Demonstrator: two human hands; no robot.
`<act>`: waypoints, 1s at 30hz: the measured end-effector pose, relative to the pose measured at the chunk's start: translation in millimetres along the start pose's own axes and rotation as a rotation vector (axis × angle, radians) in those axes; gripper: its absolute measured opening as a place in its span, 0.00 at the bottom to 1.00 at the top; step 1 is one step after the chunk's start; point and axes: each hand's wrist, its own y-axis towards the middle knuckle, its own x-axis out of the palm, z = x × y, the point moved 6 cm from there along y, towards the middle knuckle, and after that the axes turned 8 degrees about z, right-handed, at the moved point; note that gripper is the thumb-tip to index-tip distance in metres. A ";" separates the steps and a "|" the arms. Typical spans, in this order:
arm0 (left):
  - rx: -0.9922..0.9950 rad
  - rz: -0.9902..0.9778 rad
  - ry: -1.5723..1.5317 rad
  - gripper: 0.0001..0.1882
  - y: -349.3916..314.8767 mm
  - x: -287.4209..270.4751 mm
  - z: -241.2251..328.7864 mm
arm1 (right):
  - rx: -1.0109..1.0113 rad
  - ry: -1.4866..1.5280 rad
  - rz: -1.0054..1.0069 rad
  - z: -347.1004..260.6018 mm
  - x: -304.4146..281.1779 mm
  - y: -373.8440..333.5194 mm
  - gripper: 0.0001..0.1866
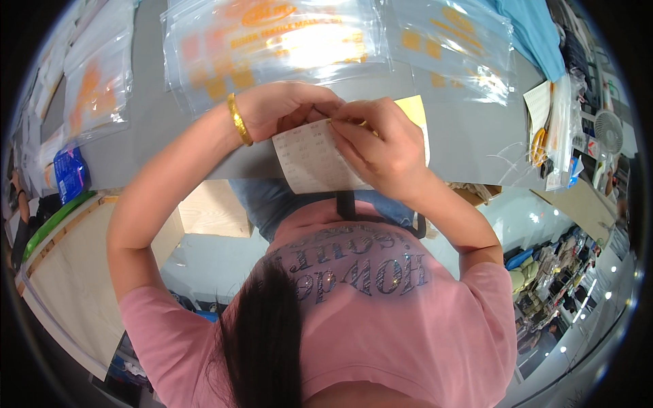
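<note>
Above the near edge of the grey table, both my hands meet at a white sheet of small printed labels point(309, 160). My left hand point(289, 109), with a gold bracelet point(238, 119) at its wrist, curls its fingers round the sheet's upper edge. My right hand point(384, 146) pinches at that same edge, thumb and fingertips close to the left fingertips. Whether a label is between the right fingertips is too small to tell. Behind the right hand shows a yellow paper piece point(413, 109); I cannot tell whether it belongs to the sheet.
Clear plastic bags with orange print point(272, 47) lie across the far side of the grey table point(469, 143), with more at left point(98, 88). Orange-handled scissors point(539, 146) and loose threads are at right. A blue packet point(70, 175) sits on the left edge.
</note>
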 end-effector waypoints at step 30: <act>1.374 0.589 1.726 0.10 -0.1 29.0 4.1 | 0.553 -0.008 0.058 125.7 17.9 -3.2 0.05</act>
